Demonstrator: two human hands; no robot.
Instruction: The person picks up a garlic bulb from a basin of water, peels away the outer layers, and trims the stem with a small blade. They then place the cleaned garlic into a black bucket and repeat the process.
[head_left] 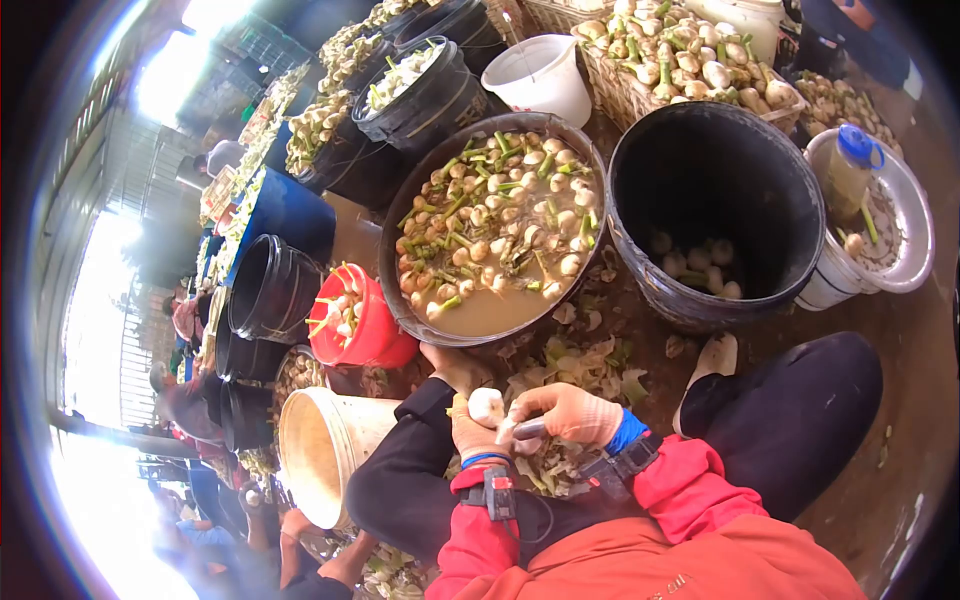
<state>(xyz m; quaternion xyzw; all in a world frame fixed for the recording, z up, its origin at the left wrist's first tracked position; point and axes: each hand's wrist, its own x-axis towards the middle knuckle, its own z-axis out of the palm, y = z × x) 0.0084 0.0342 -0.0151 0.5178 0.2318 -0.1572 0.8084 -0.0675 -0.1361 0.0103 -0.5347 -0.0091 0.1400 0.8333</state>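
Observation:
My left hand [473,432], in a pale glove, is closed around a white garlic bulb [487,407] over my lap. My right hand [580,413], gloved too, is closed on a small dark-handled tool [531,428], which looks like a knife; its blade is mostly hidden. Both hands are close together, the tool beside the bulb. Leafy peelings [560,462] lie below them on the ground. Beyond my hands stands a wide basin [470,325] of murky water, full of garlic bulbs with green stems.
A tall black bucket [650,275] with several peeled bulbs stands right of the basin. A red bucket [375,335] and a tipped white bucket [350,430] are at left. Behind are a garlic-filled basket [610,85] and a white bucket [545,80]. People work at far left.

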